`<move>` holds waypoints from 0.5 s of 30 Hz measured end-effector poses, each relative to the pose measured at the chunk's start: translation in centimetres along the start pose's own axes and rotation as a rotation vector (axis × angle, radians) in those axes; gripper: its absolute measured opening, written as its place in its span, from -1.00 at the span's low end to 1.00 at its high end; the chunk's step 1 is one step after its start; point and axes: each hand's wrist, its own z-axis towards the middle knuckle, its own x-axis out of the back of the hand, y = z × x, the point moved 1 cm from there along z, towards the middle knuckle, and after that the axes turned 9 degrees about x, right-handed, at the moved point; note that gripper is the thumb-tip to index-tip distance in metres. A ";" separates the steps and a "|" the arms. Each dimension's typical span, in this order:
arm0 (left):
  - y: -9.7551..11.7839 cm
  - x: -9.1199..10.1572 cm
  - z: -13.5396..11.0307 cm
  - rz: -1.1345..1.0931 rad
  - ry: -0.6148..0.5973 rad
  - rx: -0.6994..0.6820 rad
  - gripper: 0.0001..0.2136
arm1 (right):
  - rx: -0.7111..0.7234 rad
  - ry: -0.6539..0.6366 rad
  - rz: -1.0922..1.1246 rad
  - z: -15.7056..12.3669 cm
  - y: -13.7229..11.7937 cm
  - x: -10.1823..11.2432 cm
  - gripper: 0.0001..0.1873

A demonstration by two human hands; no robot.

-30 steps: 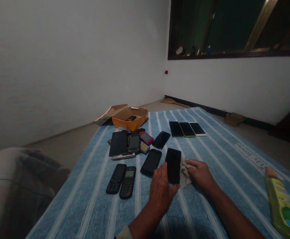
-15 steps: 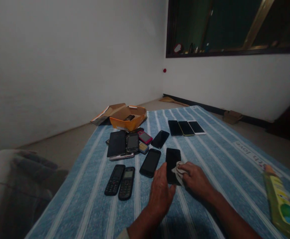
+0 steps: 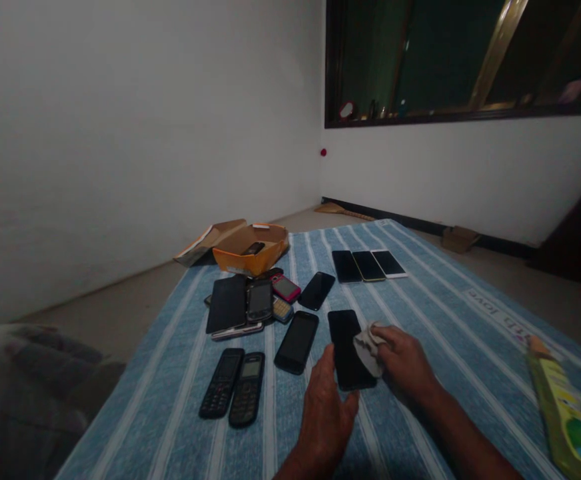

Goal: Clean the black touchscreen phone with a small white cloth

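A black smartphone [image 3: 346, 353] lies flat on the striped cloth, its dark face up. My left hand [image 3: 324, 413] rests at its lower left corner, fingers stretched along the left edge and thumb apart near the bottom edge. In my right hand [image 3: 404, 360] is a crumpled pale cloth [image 3: 369, 343], pinched between the fingers and touching the phone's right side. Just left of this phone lies another black smartphone [image 3: 296, 343], and a third one [image 3: 317, 291] lies behind. Two keypad phones [image 3: 222, 383] sit side by side farther left.
Blue-and-white striped cloth [image 3: 160, 407] covers the surface. A pile of phones [image 3: 227, 305] lies before an open orange box [image 3: 250, 261] with a phone inside. Several smartphones [image 3: 369, 265] form a row at the back right. A yellow-green bottle [image 3: 565, 413] lies at the right.
The cloth in my right hand has shifted slightly along the phone's right side. My left thumb has moved a little off the phone's lower edge. The whole view has tilted slightly.
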 end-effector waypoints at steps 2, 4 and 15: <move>-0.1 0.0 0.0 0.011 0.001 0.008 -0.35 | 0.055 0.082 -0.111 0.1 0.5 0.3 -0.55; -0.2 0.0 0.1 0.020 -0.006 0.011 -0.35 | 0.092 0.080 -0.197 0.0 0.4 0.3 -0.54; -1.3 0.0 0.4 0.014 0.035 -0.015 -0.45 | 0.198 -0.267 -0.207 -1.9 -3.1 -2.1 -0.60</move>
